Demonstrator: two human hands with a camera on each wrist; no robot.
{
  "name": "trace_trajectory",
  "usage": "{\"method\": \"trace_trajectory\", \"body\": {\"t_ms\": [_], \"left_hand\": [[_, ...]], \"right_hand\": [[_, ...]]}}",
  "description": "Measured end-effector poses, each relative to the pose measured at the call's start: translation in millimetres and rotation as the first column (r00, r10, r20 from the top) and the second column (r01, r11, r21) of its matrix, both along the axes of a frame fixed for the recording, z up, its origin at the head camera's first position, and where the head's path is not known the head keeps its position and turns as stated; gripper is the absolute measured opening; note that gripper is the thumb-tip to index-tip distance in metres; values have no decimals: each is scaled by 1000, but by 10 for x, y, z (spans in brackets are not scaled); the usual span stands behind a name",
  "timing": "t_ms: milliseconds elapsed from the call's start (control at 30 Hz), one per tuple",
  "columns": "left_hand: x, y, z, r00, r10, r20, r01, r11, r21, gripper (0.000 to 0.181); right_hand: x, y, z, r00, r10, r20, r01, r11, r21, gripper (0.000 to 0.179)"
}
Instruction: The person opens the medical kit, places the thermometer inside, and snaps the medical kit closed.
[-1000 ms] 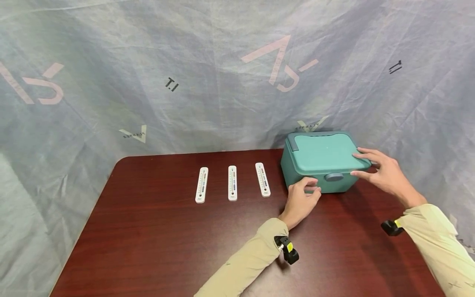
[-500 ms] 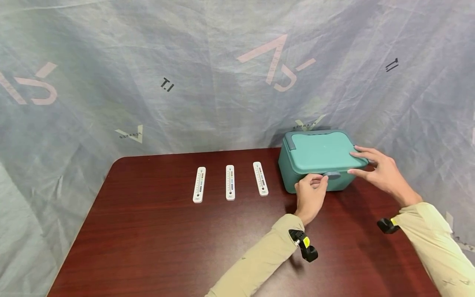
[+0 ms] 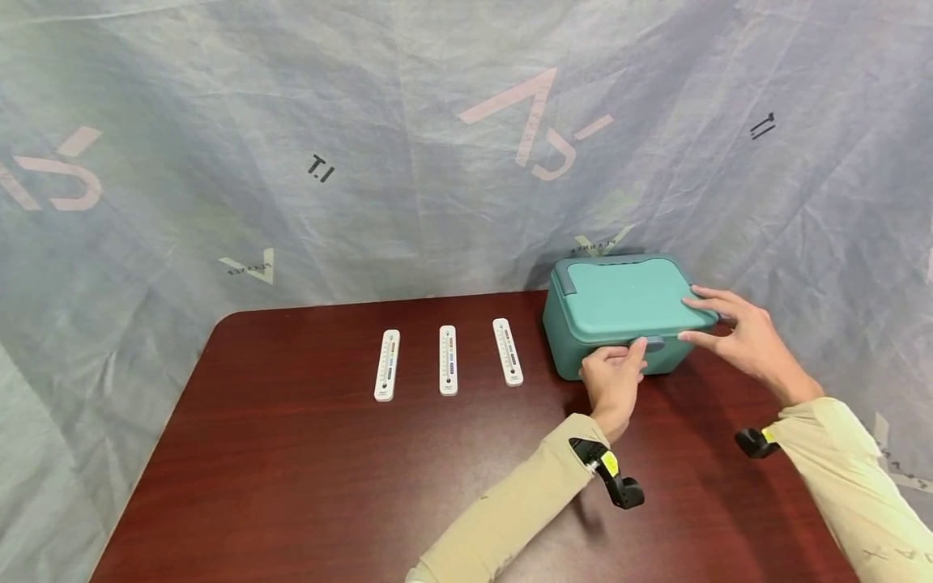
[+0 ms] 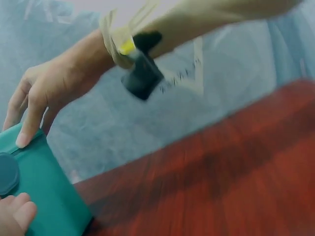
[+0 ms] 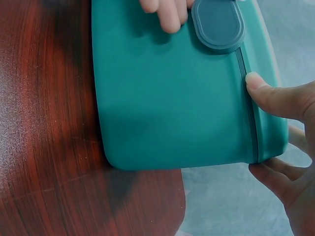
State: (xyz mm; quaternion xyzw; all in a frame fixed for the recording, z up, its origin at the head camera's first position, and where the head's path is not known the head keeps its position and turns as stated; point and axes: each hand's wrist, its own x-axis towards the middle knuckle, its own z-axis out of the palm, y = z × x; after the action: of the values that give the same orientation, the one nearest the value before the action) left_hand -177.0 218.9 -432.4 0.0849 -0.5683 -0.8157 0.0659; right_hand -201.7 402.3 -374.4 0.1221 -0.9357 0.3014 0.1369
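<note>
A teal storage box [image 3: 628, 295] with a closed lid stands at the table's back right. On its front is a grey-blue latch [image 3: 656, 344]. My left hand [image 3: 614, 385] holds this latch, thumb at its left end. In the right wrist view, left-hand fingers [image 5: 169, 17] lie against the box front beside the latch. My right hand [image 3: 754, 344] grips the lid's right end. Its thumb [image 5: 268, 96] presses the front edge at the lid seam, and its other fingers reach over the top and right side.
Left of the box, three white thermometers [image 3: 387, 364], [image 3: 448, 360], [image 3: 508, 352] lie in a row on the dark red wooden table [image 3: 306, 478]. A grey printed cloth [image 3: 408, 146] hangs behind the table and at its sides.
My left hand has moved right and up from the box's front left to the latch and taken hold of it. The right hand stays on the lid's right end.
</note>
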Motion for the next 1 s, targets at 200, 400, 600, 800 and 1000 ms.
{"method": "trace_trajectory", "body": {"t_ms": [200, 400, 600, 800, 1000], "left_hand": [[10, 101, 86, 989, 128, 77, -141, 969, 202, 27], [9, 123, 124, 978, 148, 148, -181, 952, 247, 28], [28, 131, 178, 971, 111, 212, -163, 956, 243, 29], [77, 123, 234, 968, 89, 234, -148, 958, 246, 30], [112, 116, 256, 975, 72, 211, -130, 953, 274, 30]], "right_hand": [[-1, -30, -3, 1000, -12, -9, 12, 1000, -4, 57], [4, -20, -17, 999, -5, -34, 4, 1000, -6, 56], [24, -13, -10, 999, -10, -41, 10, 1000, -11, 56], [27, -9, -10, 999, -16, -47, 16, 1000, -5, 56], [27, -7, -24, 999, -14, -46, 14, 1000, -3, 56]]}}
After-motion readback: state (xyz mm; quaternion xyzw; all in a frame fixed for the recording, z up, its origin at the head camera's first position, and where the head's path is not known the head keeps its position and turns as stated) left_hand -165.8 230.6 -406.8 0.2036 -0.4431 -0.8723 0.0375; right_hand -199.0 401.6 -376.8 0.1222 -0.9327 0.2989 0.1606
